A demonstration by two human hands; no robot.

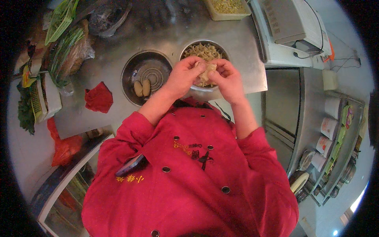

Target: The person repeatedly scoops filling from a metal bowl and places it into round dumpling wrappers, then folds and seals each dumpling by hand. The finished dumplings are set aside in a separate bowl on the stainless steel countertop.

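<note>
My left hand (187,72) and my right hand (227,77) are close together over a steel bowl (204,89). Between them, the fingertips of both pinch one pale, crinkled piece of food (210,67). Many similar curled pieces (202,51) fill the bowl; what exactly they are, I cannot tell. Beside it to the left is a wider, darker metal basin (126,71), with two oval tan items (142,88) that look like potatoes lying in its lower left. My left forearm passes over that basin's right edge.
The steel worktop (174,38) carries a red cloth (99,97), bagged green vegetables (66,50) and, at the back, a tub of sprouts (228,9). A microwave-like appliance (284,22) stands at right, above a metal cabinet (282,103). Wall shelves (340,142) hold several tubs.
</note>
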